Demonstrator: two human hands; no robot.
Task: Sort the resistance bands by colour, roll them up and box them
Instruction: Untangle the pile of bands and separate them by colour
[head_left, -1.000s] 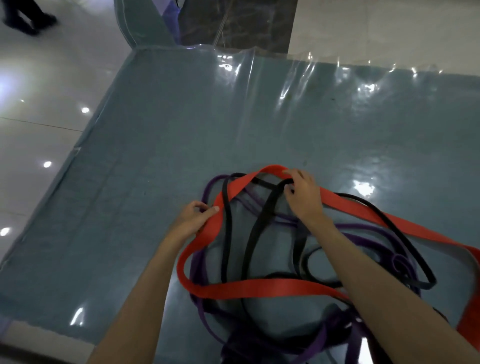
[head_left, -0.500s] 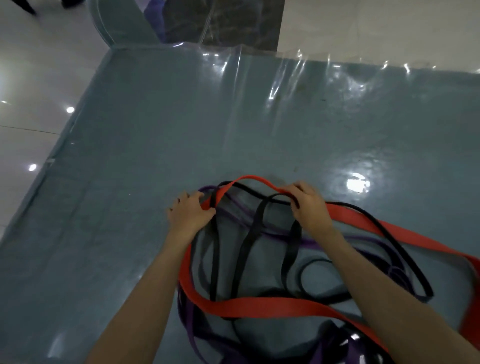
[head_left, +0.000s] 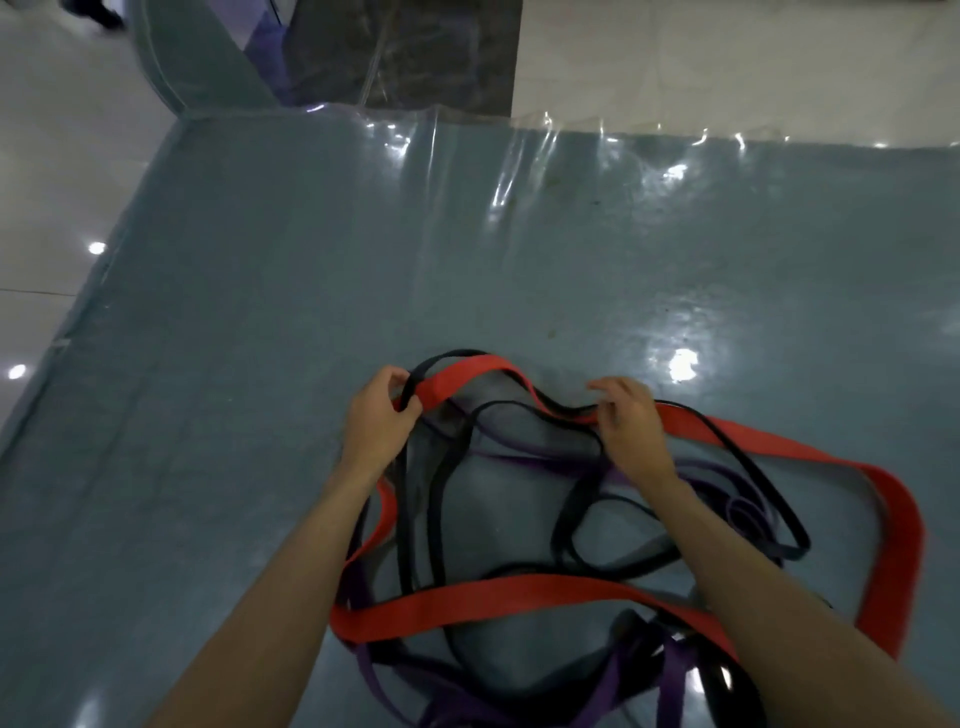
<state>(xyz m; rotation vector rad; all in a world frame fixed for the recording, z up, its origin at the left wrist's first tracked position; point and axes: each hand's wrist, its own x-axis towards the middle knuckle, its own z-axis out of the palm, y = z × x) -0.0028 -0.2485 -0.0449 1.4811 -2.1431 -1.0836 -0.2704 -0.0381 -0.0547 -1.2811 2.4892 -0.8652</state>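
Observation:
A tangle of resistance bands lies on the grey-blue table in front of me. A wide red band (head_left: 498, 597) loops around the heap, thin black bands (head_left: 441, 499) cross its middle, and purple bands (head_left: 540, 457) run underneath and bunch at the near edge. My left hand (head_left: 376, 421) is closed on the red band's far bend, pinching a black band with it. My right hand (head_left: 626, 421) hovers over the red band's right stretch with fingers loosely curled; whether it grips anything is unclear. No box is in view.
The table (head_left: 260, 364) is covered with wrinkled clear plastic sheeting (head_left: 519, 171). Its left edge (head_left: 57, 343) drops to glossy white floor tiles. A dark panel (head_left: 415, 52) stands beyond the far edge, and a person's feet (head_left: 93, 13) show at top left.
My left hand slid along the red band to its far bend and closed on it with a black band. My right hand loosened and lifted slightly off the bands.

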